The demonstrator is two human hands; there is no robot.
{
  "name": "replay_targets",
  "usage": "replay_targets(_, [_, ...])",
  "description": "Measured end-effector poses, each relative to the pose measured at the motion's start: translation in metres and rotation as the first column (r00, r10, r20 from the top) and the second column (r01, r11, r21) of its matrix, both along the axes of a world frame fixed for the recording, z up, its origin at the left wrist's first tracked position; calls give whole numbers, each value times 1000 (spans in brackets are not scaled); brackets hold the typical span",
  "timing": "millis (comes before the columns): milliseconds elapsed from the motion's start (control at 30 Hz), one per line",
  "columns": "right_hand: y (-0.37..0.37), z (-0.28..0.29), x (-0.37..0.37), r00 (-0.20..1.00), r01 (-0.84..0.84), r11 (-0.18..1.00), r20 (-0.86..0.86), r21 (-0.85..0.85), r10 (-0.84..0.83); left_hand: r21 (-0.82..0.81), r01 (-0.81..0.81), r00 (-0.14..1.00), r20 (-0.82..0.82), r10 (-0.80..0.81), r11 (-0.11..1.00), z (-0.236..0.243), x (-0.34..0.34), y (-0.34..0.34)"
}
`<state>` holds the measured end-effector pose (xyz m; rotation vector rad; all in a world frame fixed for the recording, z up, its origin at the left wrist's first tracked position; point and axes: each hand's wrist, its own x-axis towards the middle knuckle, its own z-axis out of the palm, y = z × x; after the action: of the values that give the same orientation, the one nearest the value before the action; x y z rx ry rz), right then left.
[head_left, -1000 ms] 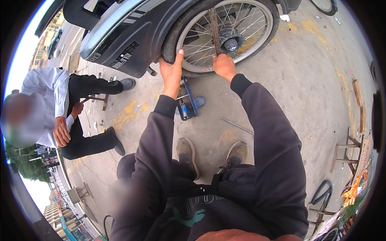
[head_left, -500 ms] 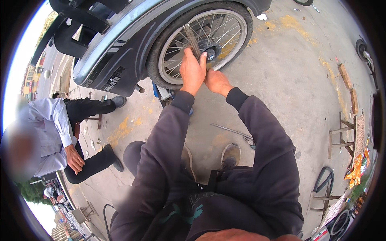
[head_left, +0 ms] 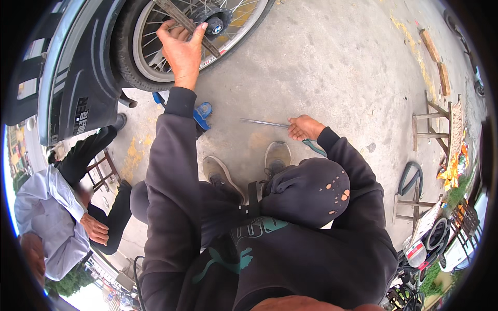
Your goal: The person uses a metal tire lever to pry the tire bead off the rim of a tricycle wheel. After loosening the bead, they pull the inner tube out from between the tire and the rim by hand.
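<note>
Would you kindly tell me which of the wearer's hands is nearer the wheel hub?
Left. The left hand is beside the wheel hub, below and left of it in the picture, holding a flat bar; the right hand is well away, lower right, by a metal rod.

My left hand around a flat bar, spoked wheel behind, my right hand on a thin rod

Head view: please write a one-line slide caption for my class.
Left hand holds a flat bar at a spoked wheel; right hand touches a thin rod.
</note>
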<state>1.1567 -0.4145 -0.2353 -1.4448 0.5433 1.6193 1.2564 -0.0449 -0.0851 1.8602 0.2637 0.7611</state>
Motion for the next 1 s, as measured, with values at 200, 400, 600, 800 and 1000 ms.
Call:
replay_targets(200, [38,-35,-75,39,-293,796,825,-530,564,183,11,996,-92,6,983,6,9,26])
replay_targets(400, [49,-48,-56,-424,-423,549,693,-721,583,369,-24,962,-245,122,929,22,21,20])
replay_targets(600, [48,-10,11,-394,-530,534,749,-659,532,154,46,971,-238,-8,987,25,13,24])
replay_targets(800, [35,-8,6,-180,-551,645,830,-530,529,158,110,982,-170,-83,981,24,20,15])
replay_targets(1000, [58,-58,-51,-385,-663,448,786,-600,483,299,91,960,-281,-4,950,42,22,18])
